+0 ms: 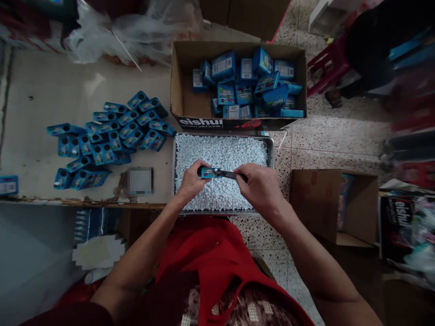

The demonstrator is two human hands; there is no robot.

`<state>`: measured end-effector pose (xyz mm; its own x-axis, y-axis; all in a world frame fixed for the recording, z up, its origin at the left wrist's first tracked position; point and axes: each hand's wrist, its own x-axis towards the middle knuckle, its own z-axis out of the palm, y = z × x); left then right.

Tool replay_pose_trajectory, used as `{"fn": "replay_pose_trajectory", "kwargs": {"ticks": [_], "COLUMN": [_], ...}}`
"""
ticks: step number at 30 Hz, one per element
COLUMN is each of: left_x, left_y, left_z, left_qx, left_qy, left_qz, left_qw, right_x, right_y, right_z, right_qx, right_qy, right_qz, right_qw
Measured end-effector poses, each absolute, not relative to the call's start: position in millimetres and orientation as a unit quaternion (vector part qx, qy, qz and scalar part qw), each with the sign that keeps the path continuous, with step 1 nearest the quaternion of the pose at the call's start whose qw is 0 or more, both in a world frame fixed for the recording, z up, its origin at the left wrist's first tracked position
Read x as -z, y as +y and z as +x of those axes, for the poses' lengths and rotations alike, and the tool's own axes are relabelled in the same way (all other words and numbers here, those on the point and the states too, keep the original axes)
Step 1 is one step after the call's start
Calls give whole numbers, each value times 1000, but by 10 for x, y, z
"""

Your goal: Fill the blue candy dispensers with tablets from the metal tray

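My left hand (193, 182) is closed around a small blue candy box (208, 173), held over a metal tray (271, 149) full of small white pellets (217, 149). In my right hand (260, 183) is a narrow dark-handled tool (227, 174); whether it is a scoop or a knife I cannot tell. Its tip meets the right end of the box, where a bit of white shows. Both hands hover above the middle of the pellets. On the table to the left stand many similar blue boxes (105, 154), several with dark round holes in their tops.
Behind the tray sits an open cardboard box (180, 81) holding many blue boxes (243, 93). A plastic bag (136, 27) lies at the back left of the table (41, 90). On the floor to the right are another cardboard box (316, 203) and a red stool (328, 65) near a person.
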<state>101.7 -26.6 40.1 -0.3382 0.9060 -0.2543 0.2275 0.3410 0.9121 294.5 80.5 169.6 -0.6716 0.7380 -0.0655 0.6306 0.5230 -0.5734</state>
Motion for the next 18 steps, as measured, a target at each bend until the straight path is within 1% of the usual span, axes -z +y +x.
{"fn": "replay_pose_trajectory", "kwargs": {"ticks": [2,4,6,8,10,13,15,18], "left_x": [-334,-256,-195,-176,-200,-276,-317,-328], "left_y": [-272,-287,-298,-300,-306,-355,-408,-465], "left_z": [990,947,915,902,896,843,760,606], "left_qx": [-441,-482,-517,-530,-529,-520,-492,-464], "left_qy": [685,650,613,591,598,640,662,682], "left_qz": [371,329,288,270,273,299,334,358], "left_qw": [445,487,523,544,536,480,456,436], "right_x": [-1800,-1839,-1733,-1461,-1086,-574,-378,-291], "right_y": [760,774,839,921,977,982,959,951], "right_z": [3020,3222,3517,3839,4119,4367,4419,4442], "right_qx": [-311,-351,-398,-445,-476,-484,-482,-494], "right_qy": [-857,-812,-737,-651,-581,-526,-518,-521], "right_qz": [-397,-445,-520,-587,-632,-672,-680,-673], "right_qw": [107,140,168,182,190,195,194,181]}}
